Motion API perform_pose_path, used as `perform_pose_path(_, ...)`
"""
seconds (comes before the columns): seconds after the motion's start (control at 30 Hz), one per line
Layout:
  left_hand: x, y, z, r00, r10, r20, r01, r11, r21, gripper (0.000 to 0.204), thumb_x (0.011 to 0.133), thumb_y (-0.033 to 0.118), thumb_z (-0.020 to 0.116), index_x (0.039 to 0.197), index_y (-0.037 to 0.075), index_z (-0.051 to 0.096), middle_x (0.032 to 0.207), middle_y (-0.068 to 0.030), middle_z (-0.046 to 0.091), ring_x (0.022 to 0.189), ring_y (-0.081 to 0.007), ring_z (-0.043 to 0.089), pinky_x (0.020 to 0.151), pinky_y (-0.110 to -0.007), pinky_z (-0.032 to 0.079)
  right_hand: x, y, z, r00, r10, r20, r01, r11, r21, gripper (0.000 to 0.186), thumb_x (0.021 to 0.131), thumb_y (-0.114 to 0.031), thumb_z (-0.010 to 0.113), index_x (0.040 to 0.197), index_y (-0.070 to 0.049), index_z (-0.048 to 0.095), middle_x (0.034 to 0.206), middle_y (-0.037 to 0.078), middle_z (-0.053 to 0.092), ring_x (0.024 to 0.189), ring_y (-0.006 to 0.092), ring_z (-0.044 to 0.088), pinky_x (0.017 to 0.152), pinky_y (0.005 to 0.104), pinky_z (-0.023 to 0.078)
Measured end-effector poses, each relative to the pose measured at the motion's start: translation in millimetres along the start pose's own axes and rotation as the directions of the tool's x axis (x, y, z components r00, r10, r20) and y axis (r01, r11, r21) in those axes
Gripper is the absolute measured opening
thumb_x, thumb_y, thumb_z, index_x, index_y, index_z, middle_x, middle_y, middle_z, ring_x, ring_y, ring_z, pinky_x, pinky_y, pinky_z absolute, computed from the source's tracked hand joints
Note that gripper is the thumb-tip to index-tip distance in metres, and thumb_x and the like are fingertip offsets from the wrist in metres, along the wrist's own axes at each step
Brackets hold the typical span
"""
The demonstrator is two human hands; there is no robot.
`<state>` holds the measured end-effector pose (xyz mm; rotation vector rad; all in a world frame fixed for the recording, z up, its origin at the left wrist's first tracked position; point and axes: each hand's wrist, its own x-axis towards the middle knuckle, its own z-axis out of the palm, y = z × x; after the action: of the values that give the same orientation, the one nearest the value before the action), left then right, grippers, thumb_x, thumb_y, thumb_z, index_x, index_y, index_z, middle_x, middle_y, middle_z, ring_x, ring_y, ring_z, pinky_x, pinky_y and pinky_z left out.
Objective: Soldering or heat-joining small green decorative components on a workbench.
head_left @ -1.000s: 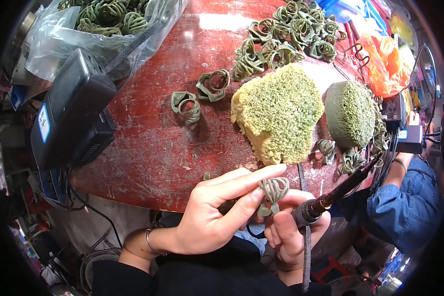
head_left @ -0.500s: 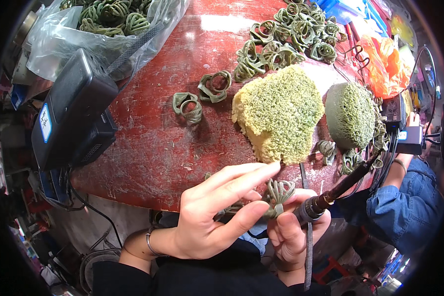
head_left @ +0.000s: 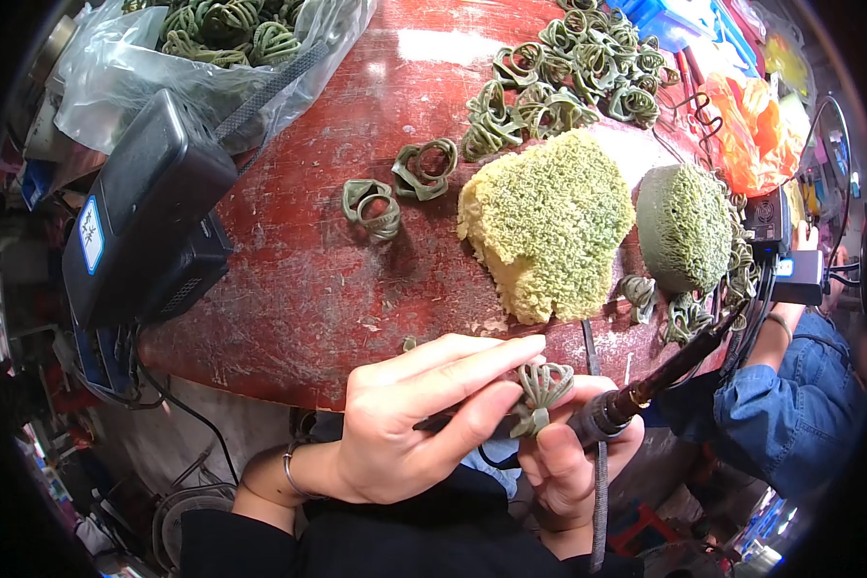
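My left hand (head_left: 409, 419) is closed on a green ring (head_left: 546, 383) with a fan of thin ribs, thumb and fingertips at its left side. The index finger stretches above the ring. My right hand (head_left: 570, 477) grips a dark cylindrical tool handle (head_left: 602, 416) with a brass-coloured collar. A dark shaft or hose runs from the collar toward the upper right. The right thumb lies close to the ring's lower end, and the fingers behind the ring are partly hidden. What the tool's working end touches is out of sight.
Past my hands, a rough yellow-green sponge-like block (head_left: 554, 226) rests on the red table (head_left: 289, 289). Beside it stands a round green block (head_left: 686, 228). Two loose rings (head_left: 371, 210) lie left, with a ring pile (head_left: 592, 63) behind. A black device (head_left: 149, 202) stands left; a co-worker's sleeve (head_left: 790, 405) shows right.
The ring has tipped slightly and moved a little upward. My left thumb has shifted upward, and the left index fingertip has dropped slightly below the sponge-like block. The right hand keeps its grip.
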<state>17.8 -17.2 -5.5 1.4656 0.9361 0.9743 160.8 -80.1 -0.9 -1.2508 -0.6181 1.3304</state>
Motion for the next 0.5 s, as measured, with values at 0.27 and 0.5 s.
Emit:
perform_pose_path(0.27,-1.5,-5.8,0.0,0.982,0.186,-0.037,-0.175,0.964,0.198,0.023,0.082,0.004,0.057,0.102,-0.004,0.061,0.085,-0.0166,0.062,0.069,-0.0190,0.062,0.058,-0.025,0.050,0.3,1.7,3.0,1.000,-0.015,-0.004,0.016,0.998,0.055,0.028,0.069,0.007,0.067,0.095,0.007,0.056,0.072,0.006,0.061,0.055,0.0033,0.051,0.050,0.0164,0.039)
perform_pose_path(0.5,-0.4,-0.2,0.7,0.976,0.213,-0.032,-0.204,0.961,0.185,0.021,0.082,0.005,0.058,0.100,-0.003,0.062,0.083,-0.0159,0.062,0.070,-0.0219,0.063,0.059,-0.027,0.051,0.8,-4.5,3.8,0.997,0.001,0.074,-0.010,0.993,0.114,0.032,0.079,-0.010,0.063,0.100,0.010,0.048,0.066,0.011,0.054,0.037,0.0022,0.035,0.030,0.0151,0.024)
